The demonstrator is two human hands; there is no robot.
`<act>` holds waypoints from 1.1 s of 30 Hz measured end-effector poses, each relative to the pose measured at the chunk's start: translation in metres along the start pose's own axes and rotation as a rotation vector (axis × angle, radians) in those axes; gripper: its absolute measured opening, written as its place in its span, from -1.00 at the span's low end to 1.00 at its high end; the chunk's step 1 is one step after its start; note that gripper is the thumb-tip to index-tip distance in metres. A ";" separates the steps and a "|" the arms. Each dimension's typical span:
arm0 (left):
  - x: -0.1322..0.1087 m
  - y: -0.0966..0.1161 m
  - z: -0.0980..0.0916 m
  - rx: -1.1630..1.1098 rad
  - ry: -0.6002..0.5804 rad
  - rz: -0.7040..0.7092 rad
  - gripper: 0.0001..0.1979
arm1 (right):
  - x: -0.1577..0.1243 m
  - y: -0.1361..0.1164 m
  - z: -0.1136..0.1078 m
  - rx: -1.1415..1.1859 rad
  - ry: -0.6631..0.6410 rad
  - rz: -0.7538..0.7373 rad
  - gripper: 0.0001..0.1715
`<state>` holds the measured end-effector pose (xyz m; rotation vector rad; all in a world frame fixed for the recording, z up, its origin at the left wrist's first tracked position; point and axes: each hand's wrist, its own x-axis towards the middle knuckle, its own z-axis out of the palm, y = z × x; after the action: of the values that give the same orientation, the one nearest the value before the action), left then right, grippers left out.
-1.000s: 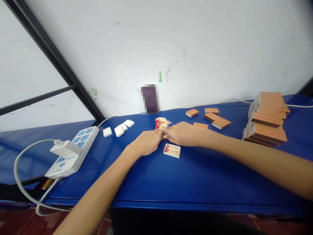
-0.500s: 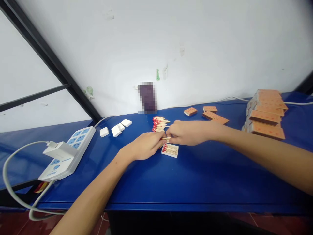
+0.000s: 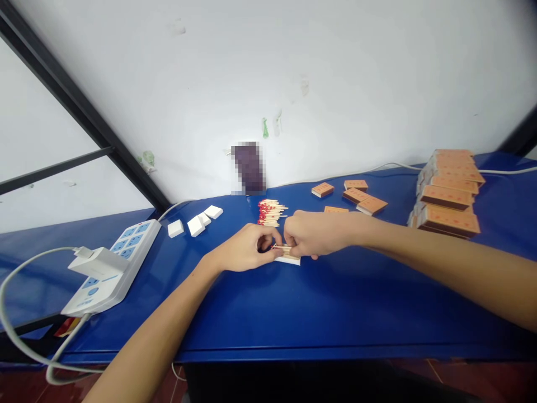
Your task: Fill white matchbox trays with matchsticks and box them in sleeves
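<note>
A small white matchbox tray (image 3: 290, 260) lies on the blue table between my hands, partly covered by them. My left hand (image 3: 247, 247) comes from the left, with thumb and finger closed on matchsticks (image 3: 282, 248) over the tray. My right hand (image 3: 311, 234) is at the tray's right side, its fingers closed on the other end of the same matchsticks. Just behind my hands lies a pile of red-tipped matches (image 3: 271, 212).
White trays (image 3: 196, 225) and a power strip (image 3: 121, 263) with a plugged-in charger are on the left. Orange matchboxes (image 3: 356, 195) lie behind my right hand, and stacked matchboxes (image 3: 451, 193) stand far right. A wall rises behind the table (image 3: 327, 319).
Both hands have come down over the white tray with the matchsticks, now hiding much of it. An orange box behind my right wrist has come into sight. The view has shifted slightly.
</note>
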<state>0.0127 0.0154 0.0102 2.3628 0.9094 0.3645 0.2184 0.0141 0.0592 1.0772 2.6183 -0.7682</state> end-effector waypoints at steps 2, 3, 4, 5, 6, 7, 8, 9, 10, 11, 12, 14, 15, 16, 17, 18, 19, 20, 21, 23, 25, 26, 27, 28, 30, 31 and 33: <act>-0.001 -0.004 -0.003 -0.054 0.031 -0.013 -0.88 | -0.002 -0.001 -0.001 -0.007 0.001 0.020 -0.72; -0.001 -0.006 -0.004 -0.063 0.043 -0.022 -0.90 | -0.002 -0.001 -0.002 -0.014 -0.006 0.028 -0.73; -0.002 -0.008 -0.005 -0.056 0.051 -0.031 -0.90 | -0.003 -0.001 -0.003 -0.028 -0.006 0.035 -0.76; -0.002 -0.010 -0.006 -0.035 0.056 -0.039 -0.90 | -0.004 -0.001 -0.003 -0.046 0.001 0.038 -0.78; -0.003 -0.011 -0.006 -0.006 0.055 -0.044 -0.89 | -0.004 0.000 -0.004 -0.063 0.017 0.035 -0.80; -0.003 -0.012 -0.007 0.025 0.050 -0.047 -0.89 | -0.004 0.001 -0.004 -0.076 0.039 0.026 -0.81; -0.003 -0.012 -0.006 0.052 0.044 -0.048 -0.89 | -0.004 0.002 -0.003 -0.083 0.064 0.014 -0.82; -0.004 -0.012 -0.006 0.074 0.036 -0.049 -0.89 | -0.004 0.003 -0.003 -0.085 0.089 -0.002 -0.83; -0.004 -0.011 -0.006 0.089 0.029 -0.048 -0.89 | -0.003 0.004 -0.002 -0.083 0.109 -0.019 -0.83; -0.004 -0.010 -0.005 0.103 0.022 -0.049 -0.89 | -0.003 0.005 -0.001 -0.080 0.126 -0.032 -0.83; -0.003 -0.009 -0.004 0.117 0.017 -0.050 -0.89 | -0.003 0.006 -0.001 -0.083 0.144 -0.039 -0.83; -0.002 -0.007 -0.003 0.146 0.014 -0.052 -0.90 | -0.001 0.006 0.001 -0.108 0.169 -0.045 -0.83; -0.002 -0.006 -0.003 0.159 0.013 -0.053 -0.91 | -0.001 0.006 0.001 -0.127 0.172 -0.047 -0.83; -0.001 -0.006 -0.003 0.170 0.016 -0.056 -0.92 | 0.000 0.005 0.001 -0.145 0.173 -0.048 -0.83; -0.001 -0.006 -0.003 0.179 0.022 -0.063 -0.93 | 0.000 0.005 0.001 -0.161 0.173 -0.049 -0.83; 0.000 -0.007 -0.003 0.188 0.028 -0.073 -0.94 | 0.000 0.005 0.001 -0.171 0.169 -0.050 -0.83; 0.000 -0.007 -0.003 0.197 0.034 -0.085 -0.94 | 0.000 0.005 0.001 -0.175 0.166 -0.049 -0.84; 0.001 -0.008 -0.004 0.209 0.039 -0.098 -0.93 | 0.000 0.005 0.000 -0.176 0.162 -0.044 -0.85; 0.001 -0.008 -0.005 0.221 0.042 -0.109 -0.93 | 0.000 0.005 -0.001 -0.176 0.154 -0.038 -0.85; 0.001 -0.009 -0.006 0.250 0.037 -0.116 -0.91 | -0.001 0.005 -0.002 -0.175 0.136 -0.019 -0.85; 0.000 -0.009 -0.007 0.279 0.029 -0.111 -0.90 | -0.002 0.005 -0.002 -0.178 0.128 -0.002 -0.84; 0.000 -0.009 -0.007 0.294 0.025 -0.107 -0.89 | -0.002 0.004 -0.002 -0.182 0.125 0.002 -0.84; 0.000 -0.010 -0.007 0.308 0.021 -0.102 -0.89 | -0.002 0.004 -0.003 -0.185 0.121 0.003 -0.84; 0.000 -0.010 -0.007 0.320 0.018 -0.096 -0.89 | -0.003 0.004 -0.003 -0.189 0.115 0.005 -0.84; -0.001 -0.012 -0.006 0.330 0.015 -0.082 -0.89 | -0.003 0.005 -0.004 -0.192 0.105 0.009 -0.82; -0.001 -0.012 -0.006 0.327 0.017 -0.076 -0.89 | -0.003 0.005 -0.005 -0.191 0.103 0.011 -0.79; -0.002 -0.012 -0.007 0.299 0.026 -0.070 -0.87 | -0.005 0.006 -0.007 -0.190 0.105 0.018 -0.72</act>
<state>0.0023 0.0238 0.0085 2.5910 1.1224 0.2460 0.2259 0.0184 0.0652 1.1116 2.6981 -0.4593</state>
